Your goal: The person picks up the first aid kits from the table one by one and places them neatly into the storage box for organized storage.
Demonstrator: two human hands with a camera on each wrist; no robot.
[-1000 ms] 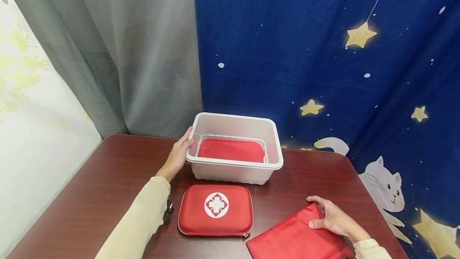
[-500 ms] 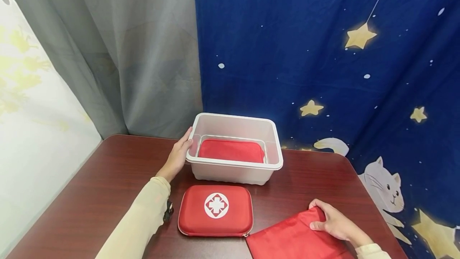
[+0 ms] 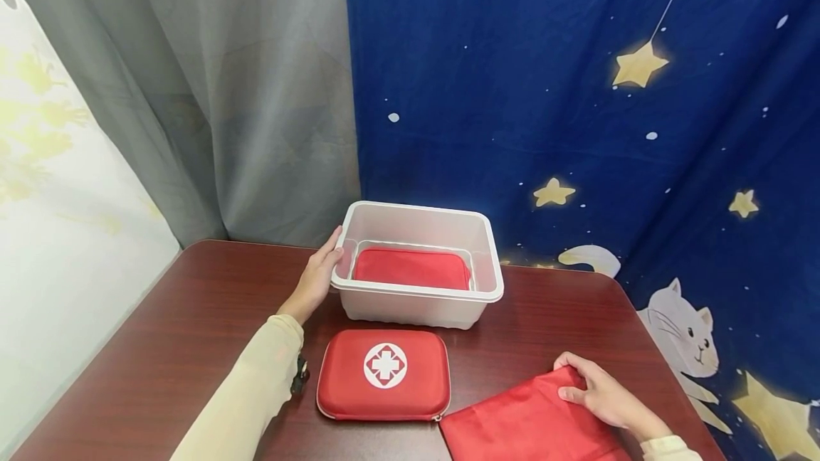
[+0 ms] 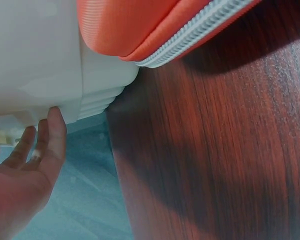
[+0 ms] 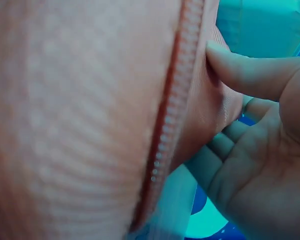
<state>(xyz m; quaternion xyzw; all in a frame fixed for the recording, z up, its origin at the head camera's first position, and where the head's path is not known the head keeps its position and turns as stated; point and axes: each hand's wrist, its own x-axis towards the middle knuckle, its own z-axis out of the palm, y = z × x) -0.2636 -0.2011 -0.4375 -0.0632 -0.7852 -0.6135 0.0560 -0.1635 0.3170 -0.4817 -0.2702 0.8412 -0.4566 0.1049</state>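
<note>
Left hand (image 3: 318, 276) rests flat against the left end wall of the white plastic bin (image 3: 419, 297), fingers straight and together, their tips just under the rim; the left wrist view shows the same fingers (image 4: 52, 135) lying along the bin's ribbed outer wall. Inside the bin lies a red pouch (image 3: 412, 268), flat on the bottom.

Right hand (image 3: 598, 393) grips the far corner of a flat red fabric bag (image 3: 532, 425) at the near right of the wooden table (image 3: 160, 333). The thumb lies on top of the cloth and the fingers curl under its edge, as the right wrist view shows, with the thumb (image 5: 240, 70) pressing the fabric beside a zipper. The bag's corner looks slightly raised off the table, though how far cannot be told.

Between the two arms, just in front of the bin, a red hard-shell first-aid case (image 3: 384, 374) with a white cross lies flat, touched by neither hand. Its right edge is just beside the bag.
</note>
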